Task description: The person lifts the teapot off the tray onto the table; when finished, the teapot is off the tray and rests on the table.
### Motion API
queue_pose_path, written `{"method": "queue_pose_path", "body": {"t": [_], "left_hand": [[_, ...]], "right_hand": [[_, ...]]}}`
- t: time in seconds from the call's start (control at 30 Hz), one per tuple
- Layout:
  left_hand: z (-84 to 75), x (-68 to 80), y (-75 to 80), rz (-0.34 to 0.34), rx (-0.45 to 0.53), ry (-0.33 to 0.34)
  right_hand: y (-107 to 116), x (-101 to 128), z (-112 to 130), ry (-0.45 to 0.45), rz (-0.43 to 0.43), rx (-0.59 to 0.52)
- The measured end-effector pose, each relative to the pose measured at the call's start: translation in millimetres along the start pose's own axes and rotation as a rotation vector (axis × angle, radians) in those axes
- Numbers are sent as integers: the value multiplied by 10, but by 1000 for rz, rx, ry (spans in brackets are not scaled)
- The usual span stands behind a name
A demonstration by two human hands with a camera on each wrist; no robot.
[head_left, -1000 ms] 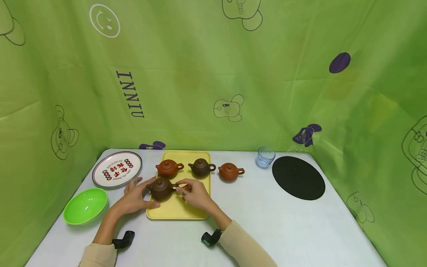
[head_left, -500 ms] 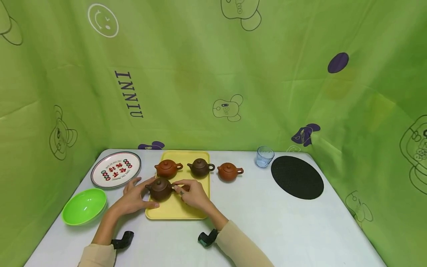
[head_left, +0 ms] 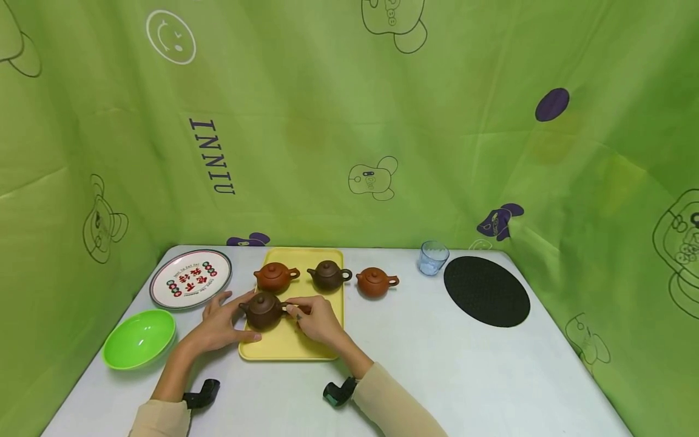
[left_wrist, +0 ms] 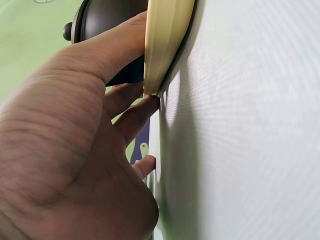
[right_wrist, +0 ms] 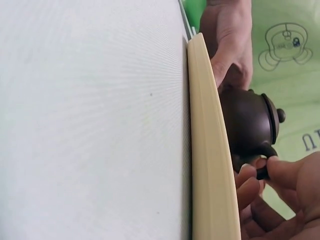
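A dark brown teapot [head_left: 264, 311] stands upright at the left edge of the yellow tray [head_left: 317, 349], spout to the left. My right hand [head_left: 317, 318] pinches its handle [right_wrist: 264, 172] between thumb and fingers. On the spout side, my left hand [head_left: 221, 325] is spread about the pot, its thumb extended over the tray's rim in front. Fingers of that hand [left_wrist: 132, 117] sit right at the tray's edge in the left wrist view. Behind, a reddish-brown teapot [head_left: 275, 277] and a second dark brown teapot [head_left: 327, 275] share the tray.
Right of the tray stands another reddish-brown teapot [head_left: 374, 283]. Farther right are a blue glass cup [head_left: 434, 258] and a round black mat [head_left: 488, 291]. A printed white plate [head_left: 191, 279] and green bowl [head_left: 139, 340] lie left. Green cloth [head_left: 306, 121] hangs behind.
My right hand has shifted very slightly at the handle. Both hands and the teapot otherwise keep their places; the head view moves a little.
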State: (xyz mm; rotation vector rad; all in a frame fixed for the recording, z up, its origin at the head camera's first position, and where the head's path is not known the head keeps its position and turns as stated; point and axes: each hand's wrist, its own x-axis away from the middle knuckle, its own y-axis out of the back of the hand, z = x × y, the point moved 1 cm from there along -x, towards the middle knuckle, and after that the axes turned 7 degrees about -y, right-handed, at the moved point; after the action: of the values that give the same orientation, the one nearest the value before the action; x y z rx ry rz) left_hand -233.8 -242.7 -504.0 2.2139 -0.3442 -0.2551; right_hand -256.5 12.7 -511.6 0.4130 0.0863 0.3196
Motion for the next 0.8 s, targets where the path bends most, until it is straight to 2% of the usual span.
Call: {"method": "queue_pose_path", "body": {"t": [0.43, 0.8], "left_hand": [[16, 5, -2, 2, -2, -2], [24, -8, -6, 11, -14, -2]], "right_hand": [[19, 17, -27, -2, -2, -20], [265, 99, -35, -48, 16, -56]]}}
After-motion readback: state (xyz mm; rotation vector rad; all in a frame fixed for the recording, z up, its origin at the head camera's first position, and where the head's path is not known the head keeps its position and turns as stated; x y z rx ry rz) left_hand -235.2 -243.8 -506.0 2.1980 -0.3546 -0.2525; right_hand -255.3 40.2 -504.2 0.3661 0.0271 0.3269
